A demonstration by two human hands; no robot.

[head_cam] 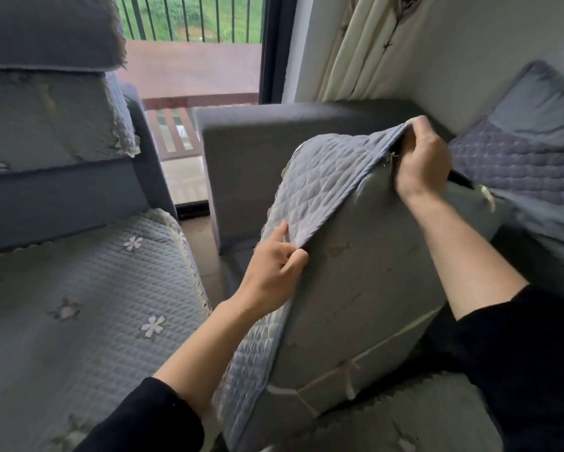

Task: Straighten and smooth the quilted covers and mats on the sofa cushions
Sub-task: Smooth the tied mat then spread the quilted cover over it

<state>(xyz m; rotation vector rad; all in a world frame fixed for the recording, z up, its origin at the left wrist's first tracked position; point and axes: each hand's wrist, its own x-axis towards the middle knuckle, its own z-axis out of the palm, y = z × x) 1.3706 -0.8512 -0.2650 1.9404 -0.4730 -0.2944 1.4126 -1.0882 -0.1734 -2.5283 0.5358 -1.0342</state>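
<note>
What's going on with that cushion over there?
A person is working a quilted cover over a grey cushion tilted up on the sofa. The right hand grips the cover's top edge; the left hand pinches its edge lower down. The cover reaches only the cushion's upper left part; most of its face is bare. The flowered mat on the left seat lies flat.
</note>
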